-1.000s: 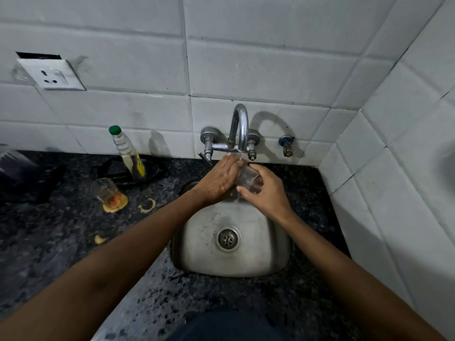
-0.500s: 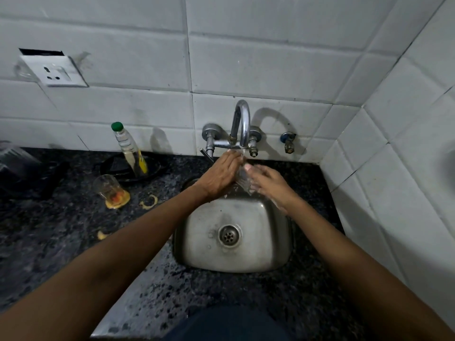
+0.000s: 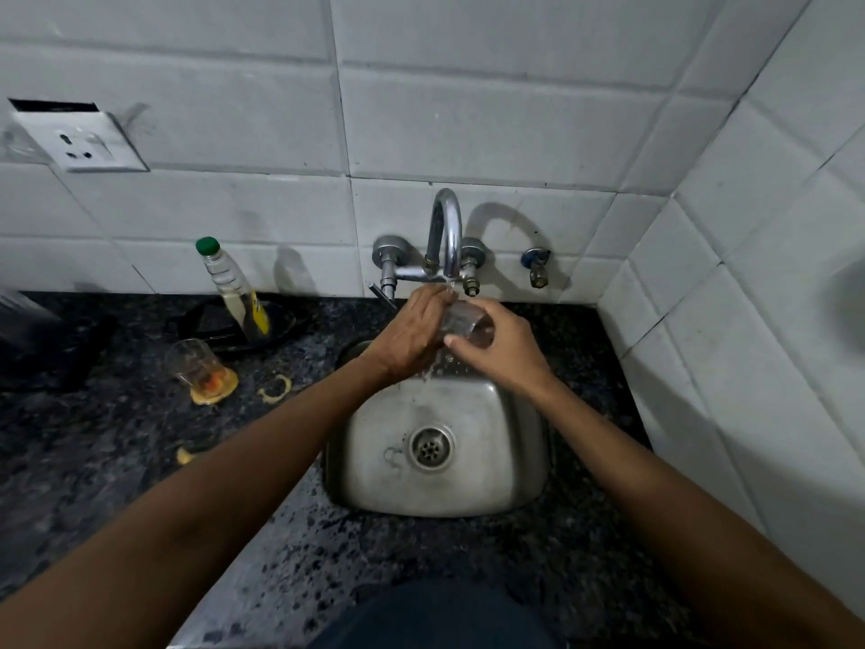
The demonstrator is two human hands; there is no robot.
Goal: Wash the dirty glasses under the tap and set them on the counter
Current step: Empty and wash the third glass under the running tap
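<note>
Tipped since a moment ago, glass [image 3: 463, 323] now lies sideways under tap [image 3: 447, 236].
Right hand [image 3: 501, 348] grips it so water rinses it; left hand [image 3: 412, 334] rubs its rim, fingers hidden.

White rectangular wall tiles [image 3: 468, 114] cover the back wall and the right side wall, meeting in a corner at the right. Grout lines are dark. A white socket plate [image 3: 79, 142] is fixed to the back wall at left, with a dark gap above it. Lighting is dim, throwing soft shadows on the tiles.
</note>
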